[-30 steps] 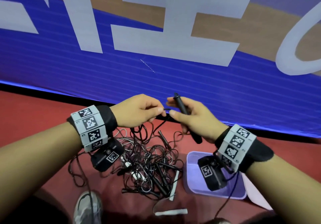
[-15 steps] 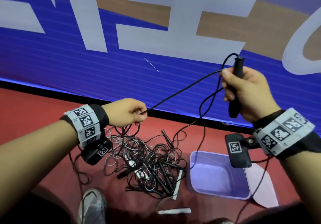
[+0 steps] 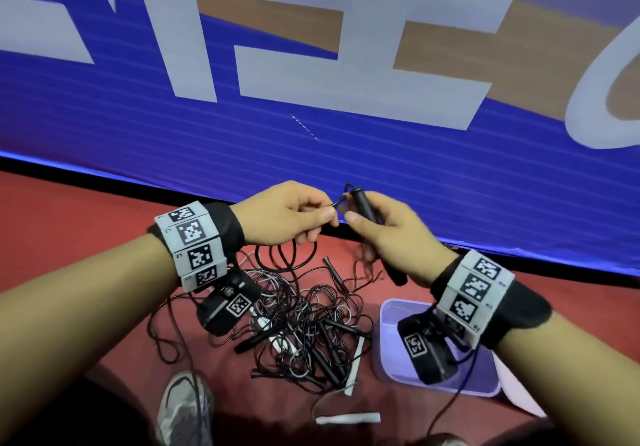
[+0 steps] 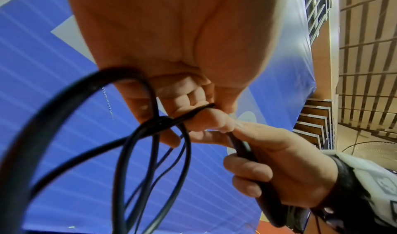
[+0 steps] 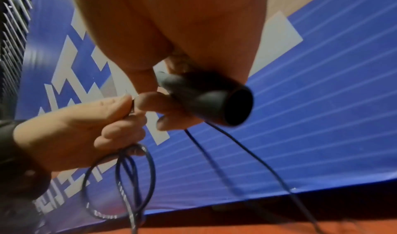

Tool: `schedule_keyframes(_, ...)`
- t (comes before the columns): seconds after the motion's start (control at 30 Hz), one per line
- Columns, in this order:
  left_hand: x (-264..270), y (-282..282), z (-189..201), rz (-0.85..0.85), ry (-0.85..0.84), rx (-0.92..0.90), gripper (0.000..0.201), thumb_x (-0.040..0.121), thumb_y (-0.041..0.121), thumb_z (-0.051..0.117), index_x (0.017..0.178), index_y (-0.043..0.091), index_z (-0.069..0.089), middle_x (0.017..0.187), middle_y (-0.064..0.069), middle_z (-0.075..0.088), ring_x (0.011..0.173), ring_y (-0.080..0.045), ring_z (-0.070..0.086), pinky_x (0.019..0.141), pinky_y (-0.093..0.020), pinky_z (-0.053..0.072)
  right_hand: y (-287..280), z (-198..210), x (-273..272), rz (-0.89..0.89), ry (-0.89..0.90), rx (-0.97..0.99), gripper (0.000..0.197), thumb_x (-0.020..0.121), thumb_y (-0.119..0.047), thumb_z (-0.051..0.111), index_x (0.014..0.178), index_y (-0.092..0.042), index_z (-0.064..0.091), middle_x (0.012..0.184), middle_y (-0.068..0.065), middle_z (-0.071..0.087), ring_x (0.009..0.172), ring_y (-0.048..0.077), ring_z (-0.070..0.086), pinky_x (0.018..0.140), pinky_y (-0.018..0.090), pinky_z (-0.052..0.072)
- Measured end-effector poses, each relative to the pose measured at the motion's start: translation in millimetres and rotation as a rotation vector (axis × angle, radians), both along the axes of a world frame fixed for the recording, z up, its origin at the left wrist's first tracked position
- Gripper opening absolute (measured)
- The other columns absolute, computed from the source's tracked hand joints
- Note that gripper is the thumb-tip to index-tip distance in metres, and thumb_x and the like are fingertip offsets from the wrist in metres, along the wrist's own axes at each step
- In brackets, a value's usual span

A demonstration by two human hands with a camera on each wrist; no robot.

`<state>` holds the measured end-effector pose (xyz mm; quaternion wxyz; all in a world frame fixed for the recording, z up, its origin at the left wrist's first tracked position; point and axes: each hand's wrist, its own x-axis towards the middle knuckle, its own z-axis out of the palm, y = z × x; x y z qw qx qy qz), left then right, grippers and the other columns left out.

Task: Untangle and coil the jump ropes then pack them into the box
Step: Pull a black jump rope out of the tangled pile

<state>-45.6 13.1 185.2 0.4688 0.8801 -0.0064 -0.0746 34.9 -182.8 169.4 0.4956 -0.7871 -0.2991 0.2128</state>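
Hands raised above tangled jump ropes (image 3: 304,324) on floor: right hand (image 3: 391,234) fingers wrapped round black handle (image 3: 363,203); left hand (image 3: 287,213) pinches black cord (image 4: 150,124), loops hanging. Box (image 3: 388,341) near right.

Setting: an indoor sports hall or gymnasium.
Floor (image 3: 69,224): red sports surface.
Banner (image 3: 381,155): large blue sheet with big pale lettering, hung along the floor's edge.
Tiered seating (image 4: 311,125): stepped rows beside the banner, with railings (image 4: 315,8) above.
Equipment: tangled jump ropes (image 3: 304,324) on the floor.
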Motion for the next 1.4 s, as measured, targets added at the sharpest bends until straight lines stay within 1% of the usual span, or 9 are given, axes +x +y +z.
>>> schedule_keyframes(0.13,-5.2,-0.7,0.6,-0.037,0.027,0.0,0.021,0.102,0.026,0.052,0.094,0.016,0.068,0.059,0.007,0.057,0.051,-0.009,0.05,0.056,-0.019,0.043,3.0,-3.5,-11.3,0.036,0.05,0.034,0.029,0.094,-0.026,0.067,0.12,-0.035,0.059,0.088,0.013,0.059,0.051,0.019,0.049,0.052,0.035,0.048)
schedule_keyframes(0.37,-10.4,-0.2,-8.6,-0.096,0.076,0.15,0.018,0.099,0.032,0.057,0.093,0.019,0.068,0.063,0.006,0.062,0.051,-0.006,0.053,0.051,-0.014,0.041,5.5,0.3,-8.7,0.01,0.192,0.151,0.016,0.089,-0.003,0.069,0.098,-0.013,0.061,0.068,0.011,0.063,0.043,0.021,0.045,0.044,0.027,0.042)
schedule_keyframes(0.63,-13.3,29.5,-21.0,-0.134,0.116,0.536,0.03,0.101,0.04,0.049,0.077,0.021,0.051,0.069,0.004,0.063,0.061,-0.013,0.057,0.062,-0.029,0.042,-11.9,42.1,38.4,-0.465,0.146,0.487,0.025,0.086,0.014,0.055,0.089,-0.011,0.057,0.064,0.013,0.055,0.041,0.009,0.053,0.04,0.021,0.039)
schedule_keyframes(0.8,-10.3,41.7,-16.4,-0.069,0.073,0.36,0.031,0.101,0.043,0.049,0.08,0.024,0.063,0.074,0.005,0.064,0.075,-0.018,0.062,0.078,-0.037,0.048,-38.2,43.7,74.3,-0.645,0.07,0.368,0.018,0.085,0.004,0.061,0.089,-0.013,0.058,0.061,0.008,0.057,0.039,0.01,0.048,0.042,0.024,0.038)
schedule_keyframes(0.9,-8.5,36.5,-14.5,0.085,0.038,0.125,0.032,0.105,0.032,0.044,0.08,0.017,0.057,0.059,0.006,0.058,0.066,-0.021,0.066,0.072,-0.035,0.048,-46.3,27.9,81.6,-0.617,-0.003,0.049,0.017,0.084,-0.019,0.076,0.092,-0.013,0.062,0.068,0.01,0.066,0.036,0.006,0.049,0.042,0.023,0.04)
schedule_keyframes(0.97,-5.8,30.8,-8.4,0.169,-0.012,0.129,0.032,0.104,0.031,0.043,0.08,0.015,0.057,0.054,0.007,0.044,0.046,-0.011,0.048,0.06,-0.03,0.043,-45.7,17.9,76.7,-0.591,-0.103,-0.073,0.02,0.081,-0.025,0.08,0.09,-0.016,0.064,0.069,0.009,0.066,0.044,0.008,0.057,0.044,0.026,0.045)
schedule_keyframes(1.17,-5.6,-1.6,7.6,-0.018,-0.062,0.332,0.03,0.102,0.034,0.048,0.082,0.019,0.065,0.048,0.017,0.049,0.043,-0.005,0.041,0.048,-0.015,0.033,-9.4,15.8,13.6,-0.051,0.036,0.054,0.022,0.093,-0.009,0.067,0.112,-0.02,0.066,0.094,-0.005,0.068,0.045,0.005,0.049,0.044,0.022,0.047)
schedule_keyframes(1.27,-5.3,-6.7,7.8,-0.074,-0.085,0.336,0.027,0.1,0.037,0.052,0.081,0.024,0.065,0.052,0.011,0.05,0.046,-0.008,0.043,0.049,-0.022,0.036,1.5,13.3,-6.0,0.104,0.053,-0.026,0.01,0.096,-0.018,0.064,0.105,-0.016,0.068,0.077,0.01,0.064,0.043,0.016,0.05,0.047,0.027,0.046)
schedule_keyframes(1.4,-5.7,5.7,6.7,-0.114,0.034,0.348,0.025,0.098,0.037,0.058,0.076,0.025,0.06,0.055,0.007,0.051,0.047,-0.008,0.044,0.05,-0.021,0.037,-3.8,17.1,-0.7,0.051,0.029,-0.088,0.016,0.094,-0.021,0.066,0.086,-0.008,0.066,0.06,-0.003,0.06,0.044,0.017,0.048,0.047,0.028,0.042)
